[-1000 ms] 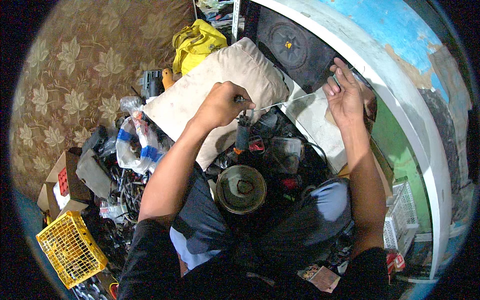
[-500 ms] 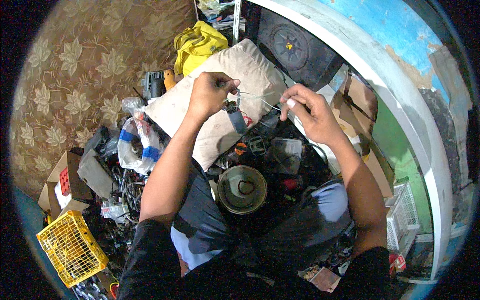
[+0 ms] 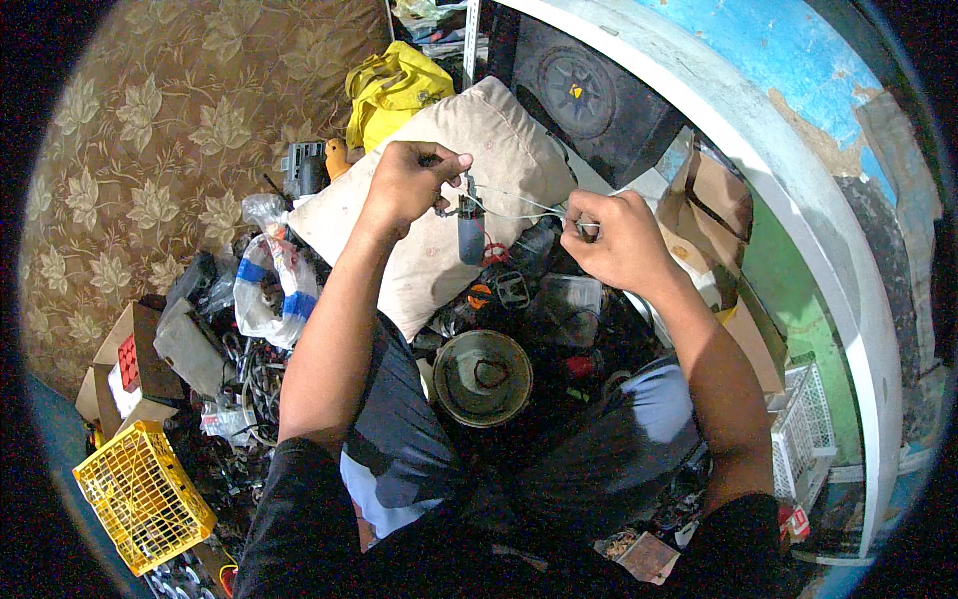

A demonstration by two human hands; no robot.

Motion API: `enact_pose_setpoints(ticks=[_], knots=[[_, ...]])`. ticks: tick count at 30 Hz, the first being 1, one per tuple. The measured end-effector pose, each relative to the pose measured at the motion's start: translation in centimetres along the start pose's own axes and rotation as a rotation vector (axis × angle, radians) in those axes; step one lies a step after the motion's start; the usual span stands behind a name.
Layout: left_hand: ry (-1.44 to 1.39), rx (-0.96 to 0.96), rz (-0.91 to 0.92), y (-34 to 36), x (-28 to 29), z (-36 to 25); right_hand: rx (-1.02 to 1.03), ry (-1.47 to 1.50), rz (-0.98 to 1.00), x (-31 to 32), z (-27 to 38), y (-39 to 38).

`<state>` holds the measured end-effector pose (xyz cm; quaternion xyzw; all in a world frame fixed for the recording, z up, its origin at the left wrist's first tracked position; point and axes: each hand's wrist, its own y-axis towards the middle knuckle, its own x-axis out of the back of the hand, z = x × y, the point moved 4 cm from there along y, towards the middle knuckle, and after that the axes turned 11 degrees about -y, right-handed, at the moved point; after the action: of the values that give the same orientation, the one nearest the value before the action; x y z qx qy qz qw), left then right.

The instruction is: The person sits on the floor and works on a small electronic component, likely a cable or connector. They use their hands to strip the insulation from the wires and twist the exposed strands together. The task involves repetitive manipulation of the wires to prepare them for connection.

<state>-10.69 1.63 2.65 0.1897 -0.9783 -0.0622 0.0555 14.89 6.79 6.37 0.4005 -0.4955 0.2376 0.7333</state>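
My left hand (image 3: 407, 188) pinches the upper end of a small grey cylindrical part (image 3: 470, 238) with metal fittings on top. The cylinder hangs upright over the cream cushion (image 3: 519, 140), and a bit of red wire shows beside its lower end. From its top, thin white wire (image 3: 524, 212) runs in loose strands to my right hand (image 3: 621, 238). The fingers of that hand are curled shut round the wire. How the wire is fastened at the cylinder is too small to tell.
Between my legs stands a round metal tin (image 3: 483, 379). A black speaker (image 3: 589, 95) is beyond the cushion, next to a yellow cloth bag (image 3: 394, 95). Cluttered cables and parts lie at left, near a yellow plastic crate (image 3: 145, 496). A white basket (image 3: 801, 429) stands at right.
The cylinder has swung from tilted to nearly upright. My right hand has closed its fingers round the white wire and turned inward; my left hand has shifted slightly left.
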Motion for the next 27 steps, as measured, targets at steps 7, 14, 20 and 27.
enact_pose_setpoints(ticks=[7,14,20,27], knots=[[0.102,-0.029,0.037,-0.7,-1.2,-0.8,-0.040,-0.061,0.041,-0.5,-0.1,0.0],[0.249,-0.264,-0.014,-0.7,-2.5,-0.3,-0.065,-0.051,-0.079,-1.5,1.7,-0.1],[0.280,-0.456,0.032,-1.9,-4.7,-1.3,-0.127,0.080,-0.052,-3.8,2.0,0.5],[0.314,-0.448,0.140,-2.1,-5.4,-2.2,-0.256,0.319,-0.036,-5.6,1.1,1.0]])
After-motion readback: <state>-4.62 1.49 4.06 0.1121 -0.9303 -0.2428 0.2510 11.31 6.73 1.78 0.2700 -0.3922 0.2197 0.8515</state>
